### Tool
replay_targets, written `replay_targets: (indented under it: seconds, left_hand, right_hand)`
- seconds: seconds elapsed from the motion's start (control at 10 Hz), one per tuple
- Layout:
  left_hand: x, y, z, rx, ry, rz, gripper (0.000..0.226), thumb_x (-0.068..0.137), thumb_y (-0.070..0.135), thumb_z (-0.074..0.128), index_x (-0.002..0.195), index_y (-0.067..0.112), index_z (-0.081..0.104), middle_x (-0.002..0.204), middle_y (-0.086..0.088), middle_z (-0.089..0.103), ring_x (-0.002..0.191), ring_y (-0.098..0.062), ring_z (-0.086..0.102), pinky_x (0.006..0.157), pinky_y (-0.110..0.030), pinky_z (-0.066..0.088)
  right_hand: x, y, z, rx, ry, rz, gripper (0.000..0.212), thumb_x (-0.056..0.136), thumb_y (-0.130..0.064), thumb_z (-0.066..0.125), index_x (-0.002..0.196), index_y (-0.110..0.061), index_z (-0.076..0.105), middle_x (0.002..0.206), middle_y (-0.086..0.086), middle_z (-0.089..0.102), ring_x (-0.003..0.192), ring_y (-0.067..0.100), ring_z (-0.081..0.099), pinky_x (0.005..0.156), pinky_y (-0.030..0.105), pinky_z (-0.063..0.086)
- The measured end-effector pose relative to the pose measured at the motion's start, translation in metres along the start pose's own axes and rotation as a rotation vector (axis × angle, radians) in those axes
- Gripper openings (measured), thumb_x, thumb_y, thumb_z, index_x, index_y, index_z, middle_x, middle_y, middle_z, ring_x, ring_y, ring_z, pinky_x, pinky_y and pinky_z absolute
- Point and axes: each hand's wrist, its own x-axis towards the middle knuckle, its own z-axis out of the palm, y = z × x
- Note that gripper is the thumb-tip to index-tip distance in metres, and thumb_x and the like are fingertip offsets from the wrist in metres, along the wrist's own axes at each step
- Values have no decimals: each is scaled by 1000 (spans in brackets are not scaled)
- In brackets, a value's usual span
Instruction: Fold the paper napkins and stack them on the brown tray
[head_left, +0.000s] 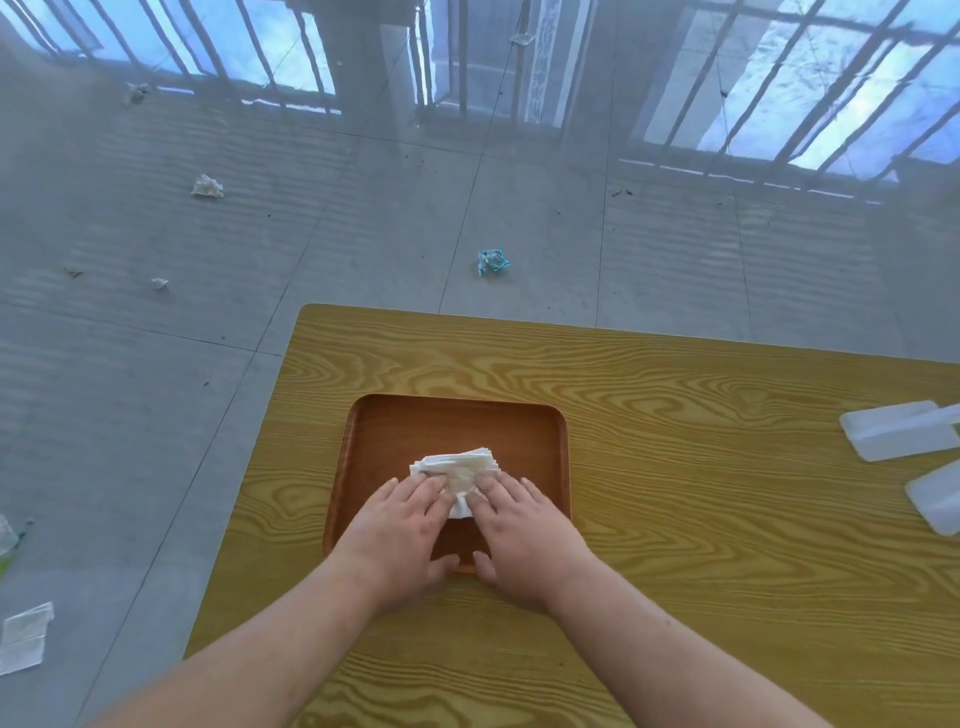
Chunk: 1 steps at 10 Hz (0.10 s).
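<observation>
A brown tray (457, 421) lies on the yellow wood-grain table (675, 415), near its left edge. In the tray's middle sits a small stack of folded white paper napkins (460, 467), its layered edges fanned out at the far side. My left hand (397, 540) and my right hand (524, 540) lie flat, palms down, side by side over the near half of the tray. The fingertips of both press on the near part of the napkin stack. The fingers are spread, and neither hand grips anything.
Two white plastic packs lie at the table's right edge (898, 430) (935, 501). Crumpled papers (492, 261) (208, 186) litter the grey tiled floor beyond and to the left. Flat white sheets (23, 636) lie on the floor at lower left. Barred windows stand behind.
</observation>
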Motion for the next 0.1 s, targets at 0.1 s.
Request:
replay_targets:
  seconds: [0.1]
  left_hand:
    - [3, 1, -23, -33, 90, -5, 74, 97, 63, 38, 159, 23, 27, 169, -1, 25, 154, -20, 17, 126, -42, 11]
  right_hand:
    - [1, -5, -19, 30, 64, 67, 67, 100, -42, 45, 158, -16, 25, 167, 11, 25, 156, 31, 10, 126, 50, 9]
